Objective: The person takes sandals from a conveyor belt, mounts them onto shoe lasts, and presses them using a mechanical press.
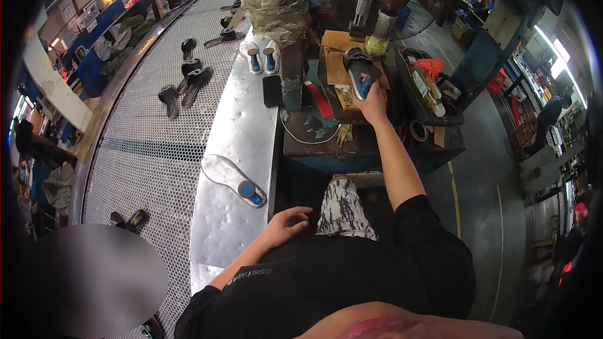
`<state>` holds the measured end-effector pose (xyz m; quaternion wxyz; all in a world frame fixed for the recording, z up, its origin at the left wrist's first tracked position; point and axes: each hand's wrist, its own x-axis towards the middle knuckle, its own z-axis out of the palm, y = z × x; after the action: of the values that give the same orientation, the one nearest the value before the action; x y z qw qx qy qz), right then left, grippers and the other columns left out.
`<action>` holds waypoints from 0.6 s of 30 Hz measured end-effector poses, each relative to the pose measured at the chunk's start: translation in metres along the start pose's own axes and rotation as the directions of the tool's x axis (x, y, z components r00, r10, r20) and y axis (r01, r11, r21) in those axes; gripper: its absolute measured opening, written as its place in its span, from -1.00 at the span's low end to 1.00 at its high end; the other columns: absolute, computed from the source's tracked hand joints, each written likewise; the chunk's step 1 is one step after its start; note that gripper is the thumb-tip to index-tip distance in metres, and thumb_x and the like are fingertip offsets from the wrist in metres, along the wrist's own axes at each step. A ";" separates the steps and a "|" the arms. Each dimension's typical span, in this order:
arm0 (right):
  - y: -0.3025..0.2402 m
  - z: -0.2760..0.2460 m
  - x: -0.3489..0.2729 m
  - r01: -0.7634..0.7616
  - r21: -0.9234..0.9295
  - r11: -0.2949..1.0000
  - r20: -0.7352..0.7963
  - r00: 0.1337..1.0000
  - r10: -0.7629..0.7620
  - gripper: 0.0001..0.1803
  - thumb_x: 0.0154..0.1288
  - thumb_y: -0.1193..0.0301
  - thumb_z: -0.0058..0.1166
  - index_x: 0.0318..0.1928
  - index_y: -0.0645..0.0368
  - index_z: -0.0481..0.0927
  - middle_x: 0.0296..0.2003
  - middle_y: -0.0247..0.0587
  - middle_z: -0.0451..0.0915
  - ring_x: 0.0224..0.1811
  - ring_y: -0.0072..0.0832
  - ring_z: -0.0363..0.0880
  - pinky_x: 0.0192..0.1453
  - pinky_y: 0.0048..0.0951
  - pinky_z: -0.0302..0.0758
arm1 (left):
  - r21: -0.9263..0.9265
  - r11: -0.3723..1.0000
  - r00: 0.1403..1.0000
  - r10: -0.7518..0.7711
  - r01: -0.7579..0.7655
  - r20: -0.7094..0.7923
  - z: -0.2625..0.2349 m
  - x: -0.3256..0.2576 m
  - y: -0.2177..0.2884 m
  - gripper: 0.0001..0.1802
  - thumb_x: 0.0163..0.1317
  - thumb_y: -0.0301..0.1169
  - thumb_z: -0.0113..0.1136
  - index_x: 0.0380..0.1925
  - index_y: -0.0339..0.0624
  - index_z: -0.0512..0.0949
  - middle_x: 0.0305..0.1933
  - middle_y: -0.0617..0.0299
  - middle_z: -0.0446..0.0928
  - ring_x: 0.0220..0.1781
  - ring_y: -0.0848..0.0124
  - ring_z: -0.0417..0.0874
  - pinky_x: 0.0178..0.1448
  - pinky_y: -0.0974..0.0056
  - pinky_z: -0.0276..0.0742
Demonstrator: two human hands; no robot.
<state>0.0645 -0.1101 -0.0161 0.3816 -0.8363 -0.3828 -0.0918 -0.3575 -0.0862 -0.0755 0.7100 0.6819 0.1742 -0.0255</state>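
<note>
My right hand reaches forward with its fingers closed on the heel end of a dark sandal, which has a blue patch inside near my fingers. The sandal lies toe away from me on a brown pad on the machine, just under a press rod. My left hand hovers by my lap with loose, slightly bent fingers and nothing in it. Beside it, on the silver metal ledge, lies a white shoe-sole plate with a round grey-and-blue piece at its heel.
Two similar white plates and a black phone lie farther up the ledge. Several dark sandals sit on the perforated conveyor at left. A red strip lies left of the pad. A cluttered tray stands right.
</note>
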 end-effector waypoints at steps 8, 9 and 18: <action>0.053 0.033 0.041 0.150 0.082 0.985 0.023 0.988 -0.153 -0.01 -0.05 0.13 0.46 0.26 0.47 0.26 0.24 0.31 0.32 0.36 0.07 0.24 0.46 -0.14 0.14 | -0.165 0.975 0.985 0.163 -0.151 0.057 -0.036 -0.016 -0.042 -0.59 0.30 -0.54 0.21 0.17 -0.24 0.50 -0.19 0.31 0.55 -0.12 0.58 0.51 0.05 0.39 0.46; 0.040 0.032 0.027 0.117 -0.006 0.993 0.019 0.993 -0.117 -0.02 0.00 0.12 0.44 0.28 0.46 0.25 0.24 0.31 0.32 0.35 0.07 0.25 0.45 -0.15 0.16 | -0.073 0.962 0.965 0.263 -0.262 0.004 -0.035 -0.029 -0.036 -0.58 0.28 -0.58 0.20 0.16 -0.24 0.50 -0.20 0.31 0.54 -0.13 0.58 0.51 0.04 0.40 0.47; 0.043 -0.029 0.016 0.112 0.085 0.990 -0.099 0.990 -0.104 -0.31 0.14 0.26 0.37 0.19 0.36 0.41 0.13 0.11 0.48 0.17 -0.12 0.50 0.31 -0.21 0.35 | 0.394 0.904 0.652 0.399 -0.164 -0.644 -0.168 -0.136 -0.031 -0.60 0.17 -0.51 0.25 0.06 -0.15 0.59 -0.11 0.12 0.68 -0.09 0.38 0.69 0.03 0.27 0.62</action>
<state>0.1101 -0.1390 -0.0136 0.4312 -0.7909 -0.4128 -0.1345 -0.5295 0.0488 -0.0687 0.4691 0.7563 0.3192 0.3257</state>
